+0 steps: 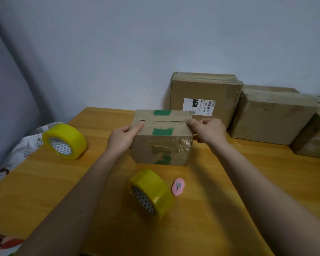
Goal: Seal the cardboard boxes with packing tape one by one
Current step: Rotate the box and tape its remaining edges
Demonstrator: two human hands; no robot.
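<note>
The small cardboard box (163,137) sits in the middle of the wooden table (211,209), straight ahead of me, its top flaps folded down with the seam running left to right. Green patches mark the top and front, and wrinkled clear tape crosses the front face.

My left hand (123,138) grips the box's left top edge: my thumb lies flat on the near flap by the seam, and my fingers curl round the left side, out of sight. My right hand (207,132) is at the right top corner, fingers curled in, with the thumb and forefinger tips pinched together on the end of the seam; I cannot tell whether they hold a tape end or only the cardboard.

Near my arms, a yellow tape roll (151,193) stands on edge, and a small pink cutter (178,186) lies just beside it on its right. A second yellow tape roll (64,141) stands at the table's left edge, by a patterned cloth (20,150).

Behind the box, against the wall, a taller taped box (205,93) carries a white shipping label (198,106) turned sideways; I can read "032" and a barcode with what looks like "032-038-E01". Two more taped boxes (272,117) stand in a row to its right.
</note>
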